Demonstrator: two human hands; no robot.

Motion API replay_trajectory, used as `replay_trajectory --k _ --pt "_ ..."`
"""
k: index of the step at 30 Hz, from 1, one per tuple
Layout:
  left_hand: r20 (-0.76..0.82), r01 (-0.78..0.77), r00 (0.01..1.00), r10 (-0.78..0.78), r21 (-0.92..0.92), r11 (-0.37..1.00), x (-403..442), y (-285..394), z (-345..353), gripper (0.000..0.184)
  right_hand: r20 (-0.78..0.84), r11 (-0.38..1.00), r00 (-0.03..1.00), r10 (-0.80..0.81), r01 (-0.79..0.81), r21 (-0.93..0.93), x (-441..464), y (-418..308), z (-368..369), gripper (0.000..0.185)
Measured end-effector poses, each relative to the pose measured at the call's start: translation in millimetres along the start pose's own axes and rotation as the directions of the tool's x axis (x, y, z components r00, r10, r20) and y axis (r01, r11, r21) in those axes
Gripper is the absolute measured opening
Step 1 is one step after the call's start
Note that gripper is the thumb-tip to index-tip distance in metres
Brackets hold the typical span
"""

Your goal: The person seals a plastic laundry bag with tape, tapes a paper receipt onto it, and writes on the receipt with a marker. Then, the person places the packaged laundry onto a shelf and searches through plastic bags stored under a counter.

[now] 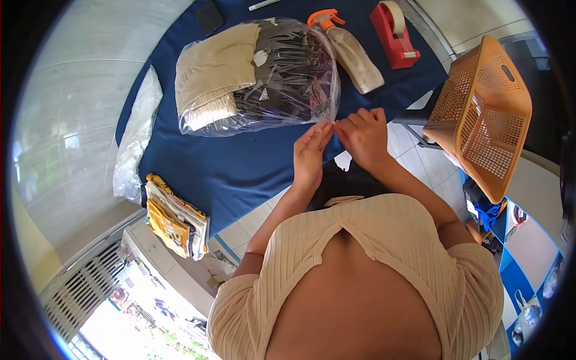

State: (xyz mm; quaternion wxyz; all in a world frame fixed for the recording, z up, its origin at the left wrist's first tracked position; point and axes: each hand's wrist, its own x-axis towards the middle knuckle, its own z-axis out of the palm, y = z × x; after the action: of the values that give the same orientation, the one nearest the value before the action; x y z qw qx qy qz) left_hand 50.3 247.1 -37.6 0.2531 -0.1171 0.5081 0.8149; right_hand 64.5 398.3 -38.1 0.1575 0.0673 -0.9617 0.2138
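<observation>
A clear plastic bag (282, 123) packed with folded clothes lies on the blue-covered table. Through the film I see a beige garment (216, 66) and a dark patterned one (288, 72). My left hand (312, 150) and my right hand (365, 137) meet at the bag's near right corner, both with fingers pinched on the gathered plastic edge. The exact fold between the fingertips is too small to make out. Just beyond the bag's right side, a spray bottle (354, 60) with an orange trigger lies on its side.
A red tape dispenser (396, 45) stands at the far right of the table (222, 174). An orange perforated basket (441, 114) is to the right. Folded clothes (174, 219) sit at the near left edge, and crumpled clear plastic (139, 138) lies along the left.
</observation>
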Motion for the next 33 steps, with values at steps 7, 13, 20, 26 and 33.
replay_trajectory --k 7,13,20,26,33 --pt "-0.071 -0.021 0.997 0.023 0.038 0.999 11.4 -21.7 19.2 0.033 -0.075 0.977 0.975 -0.21 0.207 -0.043 -23.6 -6.0 8.3 0.019" --pt "-0.163 0.053 0.984 -0.072 -0.121 0.991 22.9 -33.9 -0.9 0.023 0.141 0.927 0.956 -0.257 0.202 0.317 -23.6 4.3 -2.8 0.02" --pt "-0.027 0.085 0.996 -0.09 -0.15 0.985 33.7 -38.4 -20.4 0.017 0.059 0.773 0.774 -0.631 0.619 0.14 51.0 47.1 -19.0 0.019" --pt "0.029 0.218 0.976 -0.218 -0.014 0.976 43.0 -13.8 -28.8 0.02 0.033 0.702 0.701 -0.712 0.712 0.012 57.2 59.7 -2.8 0.017" --pt "-0.014 0.062 0.998 -0.061 0.22 0.973 27.1 7.1 -19.4 0.027 -0.033 0.754 0.753 -0.657 0.655 -0.058 49.9 55.1 1.4 0.013"
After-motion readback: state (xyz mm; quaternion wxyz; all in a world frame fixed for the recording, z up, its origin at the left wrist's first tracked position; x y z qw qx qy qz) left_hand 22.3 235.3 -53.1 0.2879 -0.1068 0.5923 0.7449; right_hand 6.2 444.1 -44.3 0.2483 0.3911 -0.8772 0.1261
